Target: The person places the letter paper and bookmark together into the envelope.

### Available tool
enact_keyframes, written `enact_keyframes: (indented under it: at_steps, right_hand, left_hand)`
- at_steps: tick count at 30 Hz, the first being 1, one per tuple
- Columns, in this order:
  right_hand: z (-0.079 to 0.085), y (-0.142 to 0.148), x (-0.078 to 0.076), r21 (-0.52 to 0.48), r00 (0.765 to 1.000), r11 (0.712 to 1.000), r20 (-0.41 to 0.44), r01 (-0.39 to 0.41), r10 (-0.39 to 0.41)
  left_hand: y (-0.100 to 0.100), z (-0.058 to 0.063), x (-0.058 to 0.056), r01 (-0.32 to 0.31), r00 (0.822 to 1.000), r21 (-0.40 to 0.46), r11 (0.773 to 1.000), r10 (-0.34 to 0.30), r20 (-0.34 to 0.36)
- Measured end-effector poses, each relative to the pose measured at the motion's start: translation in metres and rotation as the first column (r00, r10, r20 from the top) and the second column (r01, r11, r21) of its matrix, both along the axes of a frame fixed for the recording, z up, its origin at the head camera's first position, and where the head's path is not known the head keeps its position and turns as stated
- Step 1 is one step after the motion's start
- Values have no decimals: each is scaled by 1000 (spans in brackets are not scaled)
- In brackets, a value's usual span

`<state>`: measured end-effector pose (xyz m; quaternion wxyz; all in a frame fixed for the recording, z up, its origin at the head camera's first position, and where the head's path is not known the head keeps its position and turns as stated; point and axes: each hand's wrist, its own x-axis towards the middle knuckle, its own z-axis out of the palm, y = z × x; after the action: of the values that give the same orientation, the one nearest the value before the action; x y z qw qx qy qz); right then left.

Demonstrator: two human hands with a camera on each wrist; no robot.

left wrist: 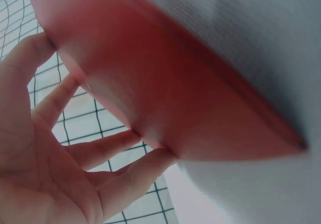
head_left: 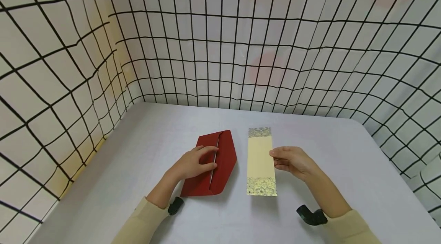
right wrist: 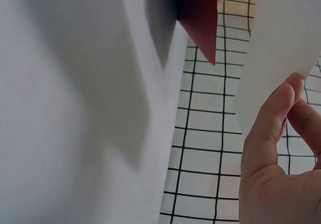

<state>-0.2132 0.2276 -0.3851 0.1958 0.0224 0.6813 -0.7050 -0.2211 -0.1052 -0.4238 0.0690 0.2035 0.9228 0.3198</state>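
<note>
A red envelope lies on the left of centre, its pointed flap toward the right and a thin pale line along its opening. My left hand reaches over it, and its spread fingertips rest on the upper face beside the opening. From the left wrist view, several fingertips touch the envelope along its far edge. To the right, my right hand pinches a long cream card by its right edge, between thumb and fingers. Silvery lace patterns cover both card ends. In the right wrist view the card shows a plain pale face, held above the table.
A white-covered table lies under everything. Black grid-lined white walls stand behind and on both sides. Each sleeve carries a small black device near the wrist, such as the right one. A white rounded object stands at the far right.
</note>
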Motion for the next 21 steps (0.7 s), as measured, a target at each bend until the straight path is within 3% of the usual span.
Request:
enact_keyframes:
  at_steps: [21]
  right_hand:
    - [1,-45,-9,-3,999,999,-13,-46,46]
  left_hand:
    - [1,0,-1,8,1000,-6,1000,-8,-9]
